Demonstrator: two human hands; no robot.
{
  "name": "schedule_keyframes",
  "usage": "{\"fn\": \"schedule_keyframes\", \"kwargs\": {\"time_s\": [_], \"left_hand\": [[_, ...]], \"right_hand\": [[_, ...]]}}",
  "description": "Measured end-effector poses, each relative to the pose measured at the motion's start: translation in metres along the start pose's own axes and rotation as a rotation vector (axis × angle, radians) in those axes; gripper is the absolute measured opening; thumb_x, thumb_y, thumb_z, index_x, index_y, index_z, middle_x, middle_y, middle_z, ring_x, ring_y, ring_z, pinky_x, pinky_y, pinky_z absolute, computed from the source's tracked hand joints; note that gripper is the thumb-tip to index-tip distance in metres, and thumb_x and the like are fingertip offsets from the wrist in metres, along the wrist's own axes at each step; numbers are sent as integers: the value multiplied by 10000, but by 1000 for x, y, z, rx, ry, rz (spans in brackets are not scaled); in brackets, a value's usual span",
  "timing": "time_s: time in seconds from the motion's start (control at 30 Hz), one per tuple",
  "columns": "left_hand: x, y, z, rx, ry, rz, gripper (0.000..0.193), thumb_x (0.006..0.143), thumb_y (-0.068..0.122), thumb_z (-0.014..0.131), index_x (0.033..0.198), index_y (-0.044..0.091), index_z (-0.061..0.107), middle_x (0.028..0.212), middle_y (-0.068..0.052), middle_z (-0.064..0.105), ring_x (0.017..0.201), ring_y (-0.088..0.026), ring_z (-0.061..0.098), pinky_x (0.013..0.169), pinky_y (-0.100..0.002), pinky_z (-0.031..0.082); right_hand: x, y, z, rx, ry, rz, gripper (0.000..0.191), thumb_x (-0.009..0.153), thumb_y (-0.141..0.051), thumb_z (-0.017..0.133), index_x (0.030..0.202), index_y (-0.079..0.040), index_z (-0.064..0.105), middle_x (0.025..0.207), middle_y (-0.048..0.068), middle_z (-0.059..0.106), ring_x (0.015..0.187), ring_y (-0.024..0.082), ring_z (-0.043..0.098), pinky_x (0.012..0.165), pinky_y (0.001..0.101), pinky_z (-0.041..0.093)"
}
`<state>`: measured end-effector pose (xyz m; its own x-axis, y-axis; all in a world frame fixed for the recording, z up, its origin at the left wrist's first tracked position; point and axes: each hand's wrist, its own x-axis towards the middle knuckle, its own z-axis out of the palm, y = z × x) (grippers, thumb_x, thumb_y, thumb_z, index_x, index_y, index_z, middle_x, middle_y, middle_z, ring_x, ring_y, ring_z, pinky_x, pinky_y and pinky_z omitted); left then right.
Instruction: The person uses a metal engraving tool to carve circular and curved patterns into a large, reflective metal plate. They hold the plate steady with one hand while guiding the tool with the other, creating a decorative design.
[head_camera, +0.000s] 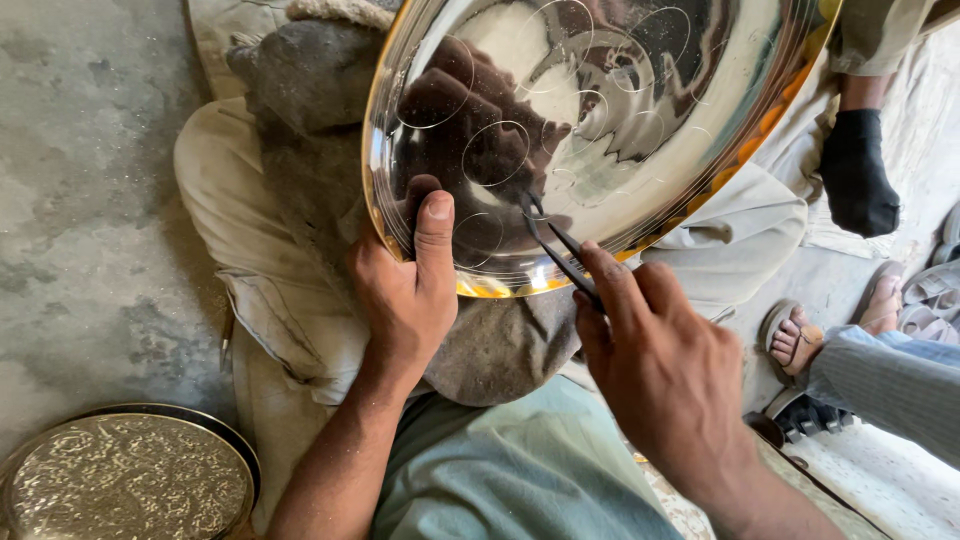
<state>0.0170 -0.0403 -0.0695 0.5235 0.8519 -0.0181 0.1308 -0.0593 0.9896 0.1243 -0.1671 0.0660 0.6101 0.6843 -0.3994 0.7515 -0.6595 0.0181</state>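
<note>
So far, the large round polished metal tray (600, 130) with a brass-coloured rim carries a number of thin scribed circles across its mirror face, mostly in the upper middle of the frame; the lower part of the face near the rim looks unmarked, so I judge the marking-out as partly done. The tray stands tilted on a grey padded cushion (500, 345) over the person's lap. The left hand (405, 290) is clamped on the tray's lower left rim, thumb pressed flat on the shiny face, fingers hidden behind. The right hand (665, 365), at the lower right, is closed around a dark two-legged metal compass (556, 245), its points meeting the face just above the lower rim. A round embossed brass plate (130, 480) lies on the concrete floor (80, 200) at the lower left.
</note>
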Motion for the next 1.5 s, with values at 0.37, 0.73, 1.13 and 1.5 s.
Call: {"fn": "schedule_keyframes", "kwargs": {"time_s": [0.37,0.73,1.13,1.5], "left_hand": [[6,9,-2,-67,-46,-3,263,1151,245,579,1181,2,677,1041,-98,746,915,-226,730,836,-344,573],[15,7,-7,-98,-60,-33,217,1134,235,569,1135,28,632,930,-104,703,817,-237,727,720,-340,566],[11,5,-7,-115,-91,-80,202,1134,226,576,1138,34,640,909,-116,701,803,-267,718,730,-359,560],[17,7,-8,-172,-63,-12,244,1117,236,564,1118,4,640,895,-135,696,777,-265,712,697,-372,557]], "right_hand": [[-6,-33,9,-374,32,-269,540,855,-118,625,1378,17,627,861,34,587,618,142,596,500,274,521],[24,56,0,-479,61,-892,546,803,-80,714,1342,-162,704,1140,73,622,785,129,622,594,256,562],[65,65,-19,-871,-69,-1406,184,921,-116,730,806,19,676,952,31,633,721,156,594,565,279,497],[64,28,-25,-704,-82,-1265,450,872,-73,668,1321,-74,675,829,83,715,487,71,567,367,229,499]]}}
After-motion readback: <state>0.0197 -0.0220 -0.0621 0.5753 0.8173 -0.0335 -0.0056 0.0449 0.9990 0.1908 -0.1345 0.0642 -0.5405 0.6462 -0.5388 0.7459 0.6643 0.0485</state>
